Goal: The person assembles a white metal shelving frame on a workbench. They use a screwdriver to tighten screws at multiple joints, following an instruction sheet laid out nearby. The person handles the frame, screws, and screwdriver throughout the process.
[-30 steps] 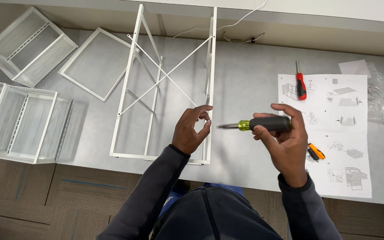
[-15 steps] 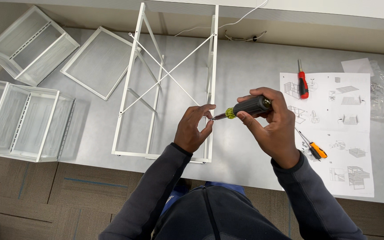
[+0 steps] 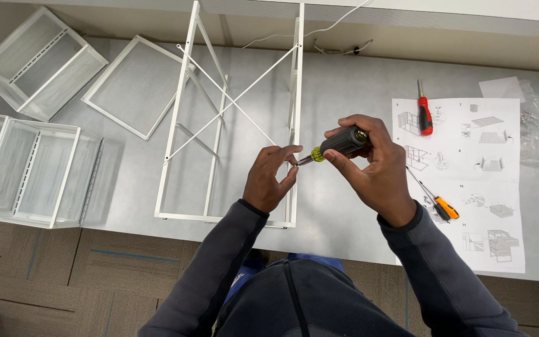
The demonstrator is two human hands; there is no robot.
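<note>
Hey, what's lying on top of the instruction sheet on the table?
On the instruction sheet lie a red-handled screwdriver near its top edge and an orange-handled screwdriver lower down. The right hand covers part of the sheet's left edge, so anything beneath it is hidden.

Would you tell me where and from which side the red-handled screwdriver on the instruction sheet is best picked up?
Grip the red-handled screwdriver by its thick red handle, coming straight down from above. It lies flat on the instruction sheet with its black tip end pointing away from the person, apart from other tools, so fingers can pinch the handle's two long sides.
</note>
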